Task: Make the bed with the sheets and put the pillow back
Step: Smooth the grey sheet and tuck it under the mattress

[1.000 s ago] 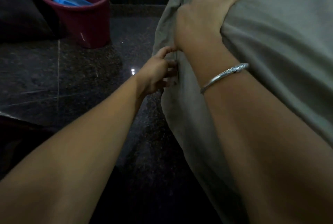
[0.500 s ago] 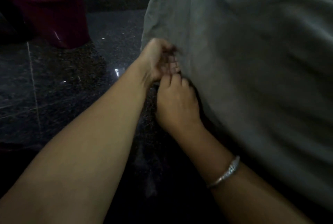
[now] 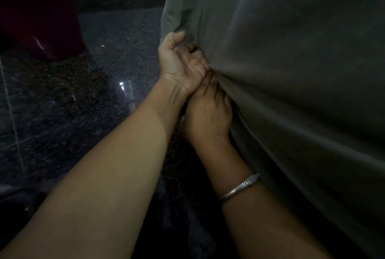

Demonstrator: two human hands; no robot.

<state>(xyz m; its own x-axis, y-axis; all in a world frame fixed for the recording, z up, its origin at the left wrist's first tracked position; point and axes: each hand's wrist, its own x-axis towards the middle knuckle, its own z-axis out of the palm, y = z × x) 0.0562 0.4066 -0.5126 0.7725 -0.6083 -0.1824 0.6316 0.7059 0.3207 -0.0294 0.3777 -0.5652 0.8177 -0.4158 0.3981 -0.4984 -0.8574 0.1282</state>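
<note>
A grey-green sheet (image 3: 291, 71) covers the bed's side and fills the right half of the head view, hanging down toward the dark floor. My left hand (image 3: 181, 64) is turned palm up at the sheet's edge, its fingers curled into the fabric. Just below it, my right hand (image 3: 208, 114), with a silver bangle on its wrist, has its fingers pushed into a fold of the same sheet. The two hands touch each other. The fingertips of both are hidden in the cloth. No pillow is in view.
A dark red plastic bucket (image 3: 41, 29) with something blue inside stands on the floor at the upper left. Polished dark speckled floor (image 3: 93, 102) lies left of the bed. A dark skirting runs along the far wall.
My right hand came down from the top of the sheet to its edge beside my left hand. Both hands have since closed in on the fabric, and the view has moved nearer.
</note>
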